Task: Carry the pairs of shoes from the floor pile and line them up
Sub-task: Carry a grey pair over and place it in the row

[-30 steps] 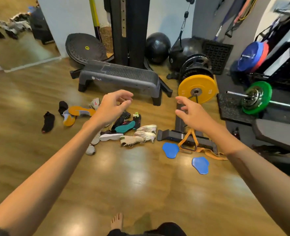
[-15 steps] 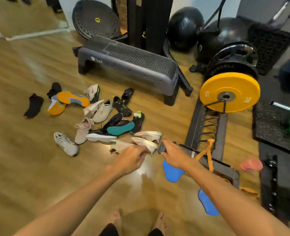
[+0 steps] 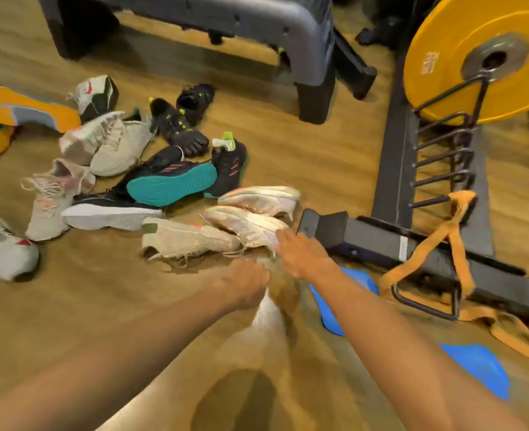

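Both hands now nearer, right hand (image 3: pixel 300 253) touching pale iridescent shoe (image 3: pixel 244 223)

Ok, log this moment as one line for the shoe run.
phase: reaching into shoe pile | right hand: touching pale shoe | left hand: curled, contents unclear | lined up: none visible

A jumbled pile of sneakers (image 3: pixel 151 181) lies on the wooden floor: beige knit ones, black ones with a teal sole upturned, pale cream runners (image 3: pixel 250 213) nearest.

Right hand (image 3: pixel 300 256) touches a pale shoe (image 3: pixel 247 223); left hand (image 3: pixel 247 283) beside it.
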`<state>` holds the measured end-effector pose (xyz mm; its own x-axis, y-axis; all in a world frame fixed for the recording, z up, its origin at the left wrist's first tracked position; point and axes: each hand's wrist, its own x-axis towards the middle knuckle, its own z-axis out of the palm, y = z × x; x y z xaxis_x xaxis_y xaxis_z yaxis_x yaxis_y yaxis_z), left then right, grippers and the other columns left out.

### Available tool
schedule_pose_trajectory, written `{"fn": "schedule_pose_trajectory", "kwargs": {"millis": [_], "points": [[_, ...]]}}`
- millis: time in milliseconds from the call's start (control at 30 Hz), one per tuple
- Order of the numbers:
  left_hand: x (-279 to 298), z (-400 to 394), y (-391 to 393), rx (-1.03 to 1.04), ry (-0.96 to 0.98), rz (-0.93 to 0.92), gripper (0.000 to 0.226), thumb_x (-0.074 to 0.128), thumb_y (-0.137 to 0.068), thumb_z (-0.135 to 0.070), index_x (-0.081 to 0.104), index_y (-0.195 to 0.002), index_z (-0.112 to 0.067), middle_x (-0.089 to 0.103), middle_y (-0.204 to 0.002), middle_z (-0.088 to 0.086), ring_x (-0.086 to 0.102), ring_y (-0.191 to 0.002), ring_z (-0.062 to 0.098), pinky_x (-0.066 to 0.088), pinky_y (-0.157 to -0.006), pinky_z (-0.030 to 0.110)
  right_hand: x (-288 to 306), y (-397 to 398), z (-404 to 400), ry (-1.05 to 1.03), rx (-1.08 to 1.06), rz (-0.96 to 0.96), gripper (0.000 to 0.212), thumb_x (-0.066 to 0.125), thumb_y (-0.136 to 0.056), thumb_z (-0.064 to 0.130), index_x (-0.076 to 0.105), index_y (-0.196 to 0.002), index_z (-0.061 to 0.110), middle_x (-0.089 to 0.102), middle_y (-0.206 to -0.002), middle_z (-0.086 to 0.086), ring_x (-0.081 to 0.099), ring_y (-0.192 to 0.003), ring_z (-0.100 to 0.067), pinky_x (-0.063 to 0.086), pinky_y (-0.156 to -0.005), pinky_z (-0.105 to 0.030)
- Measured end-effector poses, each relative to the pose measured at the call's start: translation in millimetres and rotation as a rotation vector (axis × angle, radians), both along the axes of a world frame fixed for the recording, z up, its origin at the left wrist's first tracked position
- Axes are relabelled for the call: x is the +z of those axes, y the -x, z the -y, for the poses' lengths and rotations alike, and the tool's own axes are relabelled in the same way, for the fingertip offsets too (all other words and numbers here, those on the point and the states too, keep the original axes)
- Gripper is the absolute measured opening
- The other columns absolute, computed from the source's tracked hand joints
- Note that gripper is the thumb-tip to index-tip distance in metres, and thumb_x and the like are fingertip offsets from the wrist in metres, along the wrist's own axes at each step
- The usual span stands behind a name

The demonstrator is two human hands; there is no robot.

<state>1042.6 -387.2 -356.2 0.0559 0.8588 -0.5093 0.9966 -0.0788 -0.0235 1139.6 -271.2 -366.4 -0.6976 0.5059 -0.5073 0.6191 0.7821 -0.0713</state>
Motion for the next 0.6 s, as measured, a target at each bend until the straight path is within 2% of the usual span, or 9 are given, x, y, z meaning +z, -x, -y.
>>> {"fn": "schedule_pose_trajectory", "kwargs": {"millis": [100,167,300,433,533,600], "points": [[-65,-18,5,-0.079,-0.052,-0.081,0.03,0.046,-0.095,-0.025,0.058,-0.119,-0.012,0.06,-0.122,0.009,0.057,-0.114,0.027,0.047,-0.088,0.039,-53,1,-13,-0.132,0.133,0.121,0.063,0.037,-0.103,0.041,0.015,-0.151,0.008,0.015,-0.159,-0.013,0.016,-0.145,-0.033,0.024,-0.111,-0.049],[-89,-37,23,-0.107,-0.077,-0.18,0.032,0.047,-0.095,-0.027,0.055,-0.122,-0.012,0.058,-0.125,0.008,0.054,-0.117,0.027,0.044,-0.091,0.042,-77,5,-26,-0.195,0.142,0.113,0.079,0.043,-0.097,0.055,0.012,-0.152,0.006,0.014,-0.159,-0.015,0.011,-0.147,-0.035,0.022,-0.113,-0.05],[-121,-62,58,-0.146,-0.192,-0.349,0.041,0.052,-0.093,-0.035,0.053,-0.128,-0.012,0.052,-0.129,0.011,0.048,-0.12,0.028,0.041,-0.097,0.04,-125,20,-31,-0.33,0.08,-0.019,0.09,0.055,-0.086,0.064,0.021,-0.144,0.004,0.027,-0.147,-0.019,0.029,-0.137,-0.038,0.035,-0.105,-0.047],[-142,-44,86,-0.067,-0.329,-0.467,0.053,0.055,-0.089,-0.032,0.038,-0.133,-0.006,0.051,-0.124,0.016,0.052,-0.112,0.032,0.035,-0.098,0.045,-153,27,-32,-0.48,0.054,-0.116,0.082,0.061,-0.088,0.047,0.019,-0.146,0.007,0.029,-0.143,-0.02,0.044,-0.12,-0.04,0.048,-0.087,-0.044],[-144,-30,101,-0.058,-0.338,-0.445,0.059,0.056,-0.088,-0.024,0.03,-0.138,-0.006,0.045,-0.136,0.018,0.045,-0.124,0.035,0.026,-0.107,0.052,-157,27,-38,-0.462,0.026,-0.188,0.071,0.059,-0.089,0.04,0.023,-0.144,0.013,0.031,-0.137,-0.019,0.049,-0.11,-0.039,0.051,-0.077,-0.043],[-136,-30,97,-0.021,-0.288,-0.416,0.05,0.052,-0.093,-0.026,0.036,-0.138,-0.011,0.044,-0.141,0.014,0.04,-0.132,0.034,0.018,-0.112,0.055,-154,34,-41,-0.461,-0.035,-0.197,0.069,0.06,-0.088,0.042,0.025,-0.142,0.016,0.031,-0.137,-0.019,0.05,-0.109,-0.038,0.052,-0.076,-0.042]]}}
